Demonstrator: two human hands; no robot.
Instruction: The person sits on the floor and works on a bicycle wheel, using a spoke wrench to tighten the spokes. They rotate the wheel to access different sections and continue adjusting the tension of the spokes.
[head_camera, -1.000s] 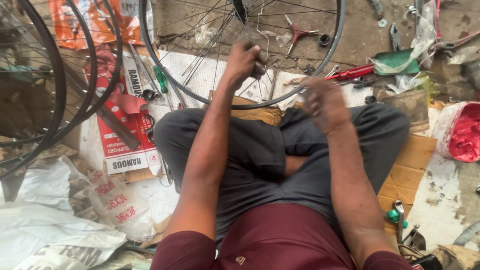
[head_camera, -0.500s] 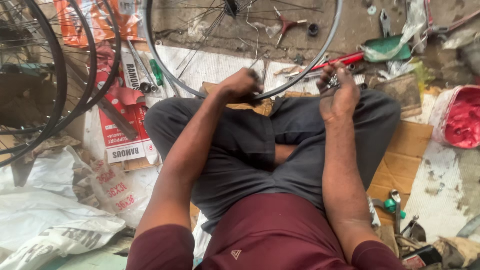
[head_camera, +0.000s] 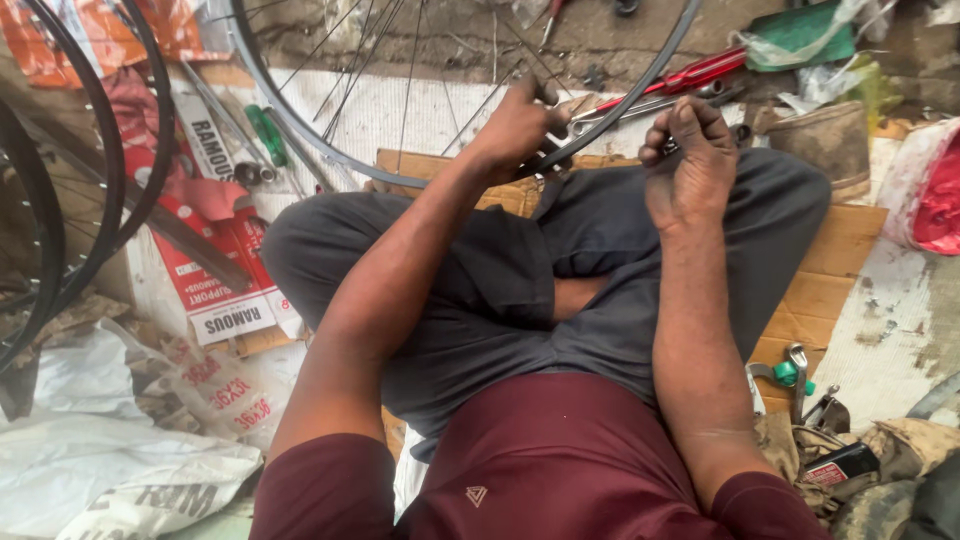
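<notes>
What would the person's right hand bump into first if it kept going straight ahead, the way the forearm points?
Probably the red-handled screwdriver lying on the ground just beyond the right hand, past the wheel rim it sits beside. Depth is hard to judge from above, so the rim could come first.

This was a bicycle repair workshop, worked at floor level. A spoked wheel rim (head_camera: 300, 130) stood before the seated person, and more rims (head_camera: 90, 200) leaned at the left. A red-handled screwdriver (head_camera: 700, 70), a green-handled one (head_camera: 265, 135) and wrenches (head_camera: 795, 375) lay scattered over flattened cardboard (head_camera: 830, 260) and torn packaging (head_camera: 215, 290).
</notes>
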